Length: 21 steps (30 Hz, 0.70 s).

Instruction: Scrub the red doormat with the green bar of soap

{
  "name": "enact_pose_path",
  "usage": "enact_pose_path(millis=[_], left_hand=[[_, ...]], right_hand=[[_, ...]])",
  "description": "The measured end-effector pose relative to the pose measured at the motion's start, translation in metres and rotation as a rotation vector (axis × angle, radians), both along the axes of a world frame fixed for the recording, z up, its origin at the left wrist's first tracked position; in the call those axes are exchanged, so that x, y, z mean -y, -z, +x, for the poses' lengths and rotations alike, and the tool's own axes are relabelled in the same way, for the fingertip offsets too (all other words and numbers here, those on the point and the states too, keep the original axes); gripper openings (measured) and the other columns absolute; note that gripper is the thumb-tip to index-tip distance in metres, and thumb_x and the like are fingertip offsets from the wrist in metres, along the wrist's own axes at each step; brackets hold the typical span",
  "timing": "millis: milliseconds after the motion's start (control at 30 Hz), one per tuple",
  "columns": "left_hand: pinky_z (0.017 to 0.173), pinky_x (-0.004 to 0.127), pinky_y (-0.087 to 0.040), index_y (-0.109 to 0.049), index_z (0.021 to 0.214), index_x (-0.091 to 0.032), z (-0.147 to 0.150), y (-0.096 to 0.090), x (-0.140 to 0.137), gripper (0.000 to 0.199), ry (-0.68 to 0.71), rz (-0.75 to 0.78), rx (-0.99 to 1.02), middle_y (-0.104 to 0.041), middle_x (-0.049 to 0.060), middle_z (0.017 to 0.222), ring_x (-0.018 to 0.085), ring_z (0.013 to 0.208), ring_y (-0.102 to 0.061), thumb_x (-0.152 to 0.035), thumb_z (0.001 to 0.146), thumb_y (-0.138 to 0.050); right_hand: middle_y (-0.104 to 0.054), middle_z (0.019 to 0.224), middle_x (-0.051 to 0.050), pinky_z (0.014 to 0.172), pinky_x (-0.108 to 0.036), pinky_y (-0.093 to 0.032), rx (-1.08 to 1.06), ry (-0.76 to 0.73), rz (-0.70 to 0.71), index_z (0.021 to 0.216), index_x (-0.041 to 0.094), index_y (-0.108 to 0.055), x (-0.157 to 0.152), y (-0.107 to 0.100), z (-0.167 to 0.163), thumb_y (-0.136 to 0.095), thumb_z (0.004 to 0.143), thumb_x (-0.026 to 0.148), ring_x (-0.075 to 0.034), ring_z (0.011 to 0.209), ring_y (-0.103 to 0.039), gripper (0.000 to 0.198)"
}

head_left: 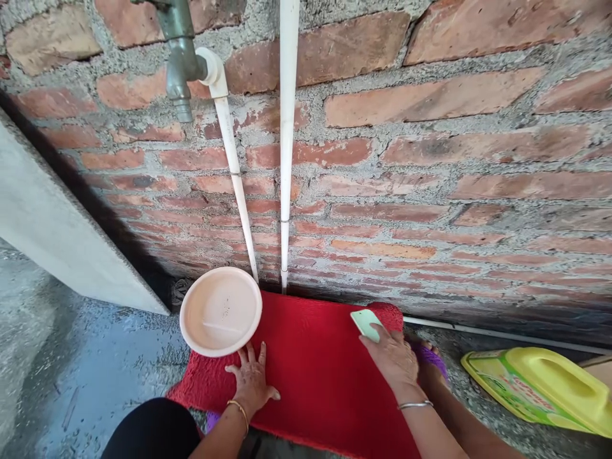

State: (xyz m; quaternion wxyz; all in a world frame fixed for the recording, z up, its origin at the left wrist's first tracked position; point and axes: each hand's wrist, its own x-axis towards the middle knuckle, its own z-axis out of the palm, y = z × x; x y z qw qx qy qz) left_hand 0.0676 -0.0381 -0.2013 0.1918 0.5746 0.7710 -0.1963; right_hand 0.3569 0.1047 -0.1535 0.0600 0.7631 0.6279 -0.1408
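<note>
A thick red mat [310, 370] lies spread on the ground in front of me. My left hand [251, 382], fingers spread, presses flat on its left part, the fingertips by the rim of a pale pink basin [222, 312]. Dark specks dot the inside of the basin, which overlaps the mat's upper left corner. Over at the mat's right side, my right hand [394, 363] is closed on a pale green oblong block [366, 324] with a smooth top. The underside of the block is hidden, so I cannot tell its exact kind.
A metal tap [180, 67] and white pipes [285, 146] run along the brick wall [430, 159]. At the left leans a grey slab [71, 210] above wet concrete. A yellow jug [540, 389] lies at the right, near my foot in a purple sandal [433, 358].
</note>
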Motion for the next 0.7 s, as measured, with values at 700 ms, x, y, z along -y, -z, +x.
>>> enact_pose_path(millis=[700], left_hand=[[0.096,0.074,-0.042,-0.010,0.160,-0.037,-0.002,-0.001,-0.003,0.117,-0.031,-0.022,0.027,-0.023,0.017,0.168,0.053,0.147,-0.021,-0.083,0.066,-0.063]], right_hand=[[-0.059,0.134,-0.012,0.099,-0.038,-0.038,-0.078,-0.537,-0.147,0.130,0.030,-0.068,-0.001,-0.009,-0.156,-0.060,0.083,0.024,-0.029,0.118,-0.058,0.048]])
